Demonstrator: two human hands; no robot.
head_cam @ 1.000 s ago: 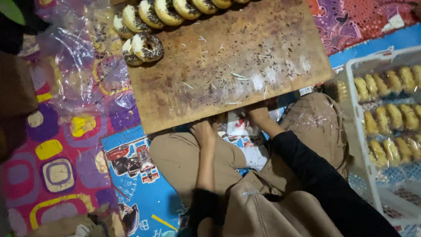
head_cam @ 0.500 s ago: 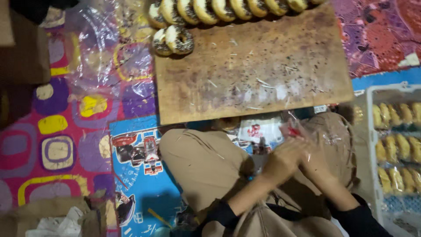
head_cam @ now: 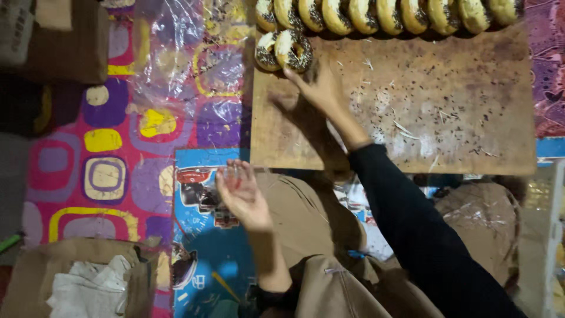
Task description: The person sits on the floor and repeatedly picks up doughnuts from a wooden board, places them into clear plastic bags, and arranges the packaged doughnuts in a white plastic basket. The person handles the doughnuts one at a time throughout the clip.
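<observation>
Mat [head_cam: 106, 176]: patterned floor covering, bright rounded squares in pink, purple and yellow; a blue printed panel lay beside the person's knees.

Board [head_cam: 447, 100]: large wooden slab, worn brown, dusted with dark sprinkles and pale shreds. Half a second earlier it sat higher and further right in view, with both hands down at the lap; since then the right hand had risen onto it.

Plastic sheet [head_cam: 176, 65]: clear, crumpled, glossy, lying on the mat left of the board.

Cardboard box [head_cam: 82, 277]: brown, open, holding white crumpled paper, at lower left.

Row of doughnuts [head_cam: 388, 15]: round, golden, ring-shaped, sprinkle-topped, lined along the board's far edge.

Right hand [head_cam: 321, 88]: black-sleeved arm stretched diagonally across the board, fingers extended, tips touching the nearer of two doughnuts; not closed around anything.

Left hand [head_cam: 241, 194]: raised over the knee, palm up, fingers loosely curled on a small clear wrapper [head_cam: 232, 176].

Two doughnuts [head_cam: 285, 50]: white-iced with dark sprinkles, resting side by side at the board's near-left corner, just below the row.
</observation>
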